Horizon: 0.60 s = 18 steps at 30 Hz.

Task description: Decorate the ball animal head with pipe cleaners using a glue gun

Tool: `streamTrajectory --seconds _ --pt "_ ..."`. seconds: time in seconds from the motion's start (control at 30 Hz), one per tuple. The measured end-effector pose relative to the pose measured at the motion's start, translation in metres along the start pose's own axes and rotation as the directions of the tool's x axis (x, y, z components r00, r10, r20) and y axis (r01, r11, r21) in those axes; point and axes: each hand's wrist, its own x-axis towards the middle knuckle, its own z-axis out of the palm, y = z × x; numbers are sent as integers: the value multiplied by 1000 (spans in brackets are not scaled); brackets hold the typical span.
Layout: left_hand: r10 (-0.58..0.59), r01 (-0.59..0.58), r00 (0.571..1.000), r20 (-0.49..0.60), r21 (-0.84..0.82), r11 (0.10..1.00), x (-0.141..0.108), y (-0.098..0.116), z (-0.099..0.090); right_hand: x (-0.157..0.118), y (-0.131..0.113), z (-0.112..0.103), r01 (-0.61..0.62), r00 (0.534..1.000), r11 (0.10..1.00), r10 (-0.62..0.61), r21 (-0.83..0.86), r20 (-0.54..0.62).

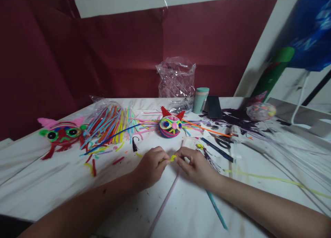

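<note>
Between my two hands, just above the tabletop, is a short, bent yellow pipe cleaner. My left hand pinches its left end, and my right hand pinches the right end with thumb and forefinger. Behind them sits a round multicoloured pipe-cleaner animal head with red ears and a pink nose. A lilac pipe cleaner runs along the table below my hands. Under my right forearm a blue pipe cleaner sticks out.
A red pipe-cleaner face and a bundle of coloured pipe cleaners lie at left. Scissors, a glue gun, a green cup, a dark phone and a tassel are also on the table.
</note>
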Motion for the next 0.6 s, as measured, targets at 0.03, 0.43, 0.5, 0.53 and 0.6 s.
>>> streamTrajectory --seconds 0.03,0.43,0.5,0.53,0.6 --pt "46 -46 999 0 45 998 0 0 -1 0 0 -1 50 999 998 -50 -46 20" --pt "237 -244 969 65 170 955 -5 -3 7 -7 -9 0 313 942 897 -252 -313 221" --pt "283 -284 959 30 174 943 -7 -1 8 -10 -7 1 312 943 901 -254 -303 215" --pt "287 -285 958 14 166 944 -7 0 9 -11 -4 2 301 949 913 -256 -277 186" --pt "251 -242 966 -63 126 962 -8 2 10 -12 7 5 222 974 955 -206 -195 99"
